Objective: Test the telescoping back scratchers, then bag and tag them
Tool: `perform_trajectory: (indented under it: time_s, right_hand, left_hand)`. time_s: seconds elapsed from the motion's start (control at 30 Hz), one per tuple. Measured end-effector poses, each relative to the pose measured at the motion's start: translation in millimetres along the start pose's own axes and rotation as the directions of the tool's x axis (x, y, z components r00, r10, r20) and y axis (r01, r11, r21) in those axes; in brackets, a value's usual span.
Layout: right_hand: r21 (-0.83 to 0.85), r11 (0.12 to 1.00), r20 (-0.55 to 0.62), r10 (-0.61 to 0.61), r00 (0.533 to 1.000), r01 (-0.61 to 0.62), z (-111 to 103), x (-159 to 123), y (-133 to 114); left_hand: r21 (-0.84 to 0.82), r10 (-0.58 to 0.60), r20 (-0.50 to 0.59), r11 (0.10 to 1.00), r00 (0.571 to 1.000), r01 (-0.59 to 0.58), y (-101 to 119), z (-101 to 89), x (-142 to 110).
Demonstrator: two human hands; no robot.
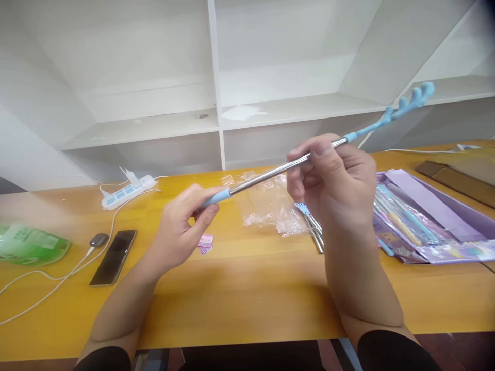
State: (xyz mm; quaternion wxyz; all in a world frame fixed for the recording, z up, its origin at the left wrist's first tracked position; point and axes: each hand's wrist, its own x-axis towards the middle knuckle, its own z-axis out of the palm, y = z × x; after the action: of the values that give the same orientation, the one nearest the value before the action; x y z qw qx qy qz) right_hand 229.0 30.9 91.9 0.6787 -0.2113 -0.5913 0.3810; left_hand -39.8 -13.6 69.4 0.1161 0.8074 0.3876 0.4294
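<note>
A back scratcher (266, 178) with a metal rod, a light-blue grip and a blue claw-like head is held aslant above the table, its head up to the right. My left hand (187, 221) is closed round the blue grip at the lower end. Higher up, my right hand (336, 180) pinches the rod just below the head. Beneath my right wrist lie more metal rods (315, 232) with a blue claw end, partly hidden by the arm. Clear plastic wrappers (263, 206) are spread on the table behind, and small pink cards (205, 242) lie below my left hand.
To the right, an open purple box (456, 211) holds several wrapped items. A phone (113, 257), a white power strip (129, 191), cables and a green-filled clear package (33, 245) are on the left. White shelving (220, 82) stands behind the wooden table (240, 304).
</note>
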Motion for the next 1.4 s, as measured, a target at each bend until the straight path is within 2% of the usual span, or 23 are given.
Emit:
perform_trajectory:
  time_s: [0.17, 0.3, 0.43, 0.6, 0.73, 0.8, 0.87, 0.97, 1.07, 1.2, 1.4]
  right_hand:
    - [-0.043, 0.998, -0.020, 0.034, 0.999, -0.035, 4.0, -2.2, 3.7]
    - [-0.076, 0.996, -0.018, 0.046, 0.999, -0.047, 6.2, -2.6, 8.6]
    - [-0.070, 0.996, 0.003, 0.052, 0.999, -0.052, 9.1, -2.4, 11.7]
    - [-0.049, 0.995, 0.044, 0.085, 0.995, -0.083, 10.8, -2.1, 10.2]
    - [-0.050, 0.988, 0.124, 0.151, 0.981, -0.146, -2.6, 8.5, 9.2]
    - [-0.010, 0.991, 0.085, 0.131, 0.988, -0.130, -13.3, 15.6, 9.0]
    - [-0.005, 0.998, 0.019, 0.059, 0.998, -0.059, -23.2, 20.6, 8.7]
    - [-0.148, 0.984, 0.009, -0.100, 0.995, 0.100, -33.8, 21.9, 9.1]
    - [-0.382, 0.897, 0.087, -0.205, 0.975, 0.223, -41.2, 19.2, 11.0]
    - [-0.577, 0.795, 0.135, -0.135, 0.982, 0.189, -48.1, 17.4, 13.7]
    - [-0.541, 0.838, 0.051, -0.056, 0.997, 0.074, -43.3, 18.1, 18.5]
  left_hand:
    - [0.081, 0.025, -0.098, 0.997, 0.995, -0.017, 2.8, -1.2, -0.1]
    - [0.252, 0.133, -0.197, 0.964, 0.971, -0.081, 1.9, -0.2, 1.4]
    - [0.355, 0.214, -0.198, 0.925, 0.957, -0.133, 0.4, 2.4, 3.0]
    - [0.360, 0.214, -0.207, 0.924, 0.955, -0.129, 0.9, 3.3, 3.4]
    - [0.365, 0.207, -0.221, 0.924, 0.953, -0.116, -2.2, -5.9, 4.6]
    - [0.368, 0.189, -0.226, 0.925, 0.956, -0.096, -5.2, -13.4, 5.3]
    - [0.370, 0.159, -0.204, 0.926, 0.966, -0.074, -8.0, -20.7, 5.8]
    - [0.342, 0.105, -0.145, 0.938, 0.984, -0.049, -10.3, -28.6, 6.5]
    - [0.320, 0.078, -0.127, 0.947, 0.989, -0.034, -10.5, -32.8, 7.0]
    - [0.377, 0.126, -0.125, 0.923, 0.984, -0.071, -12.2, -35.4, 6.8]
    - [0.495, 0.309, -0.136, 0.844, 0.941, -0.206, -20.6, -33.6, 6.9]
